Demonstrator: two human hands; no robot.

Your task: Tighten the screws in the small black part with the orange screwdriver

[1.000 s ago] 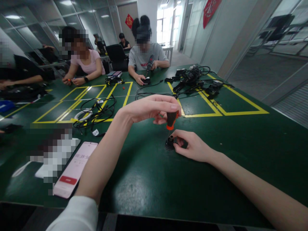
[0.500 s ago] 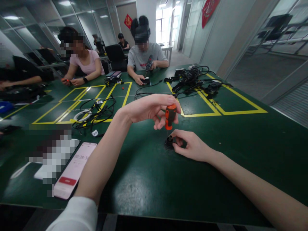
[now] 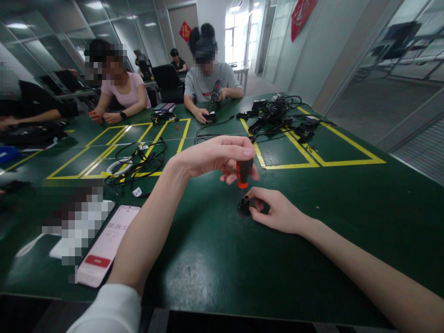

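Count: green counter, 1; orange-and-black screwdriver, 1; small black part, 1; phone, 1; handheld drill, 1; red wall hangings, 2.

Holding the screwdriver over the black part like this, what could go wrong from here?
The screwdriver in the left hand points down close to the right hand's fingertips, so a slip might jab them. The black part is small and seems pinched from one side only, so it may twist or skid on the smooth table. The phone lies right by the left forearm and might get nudged.
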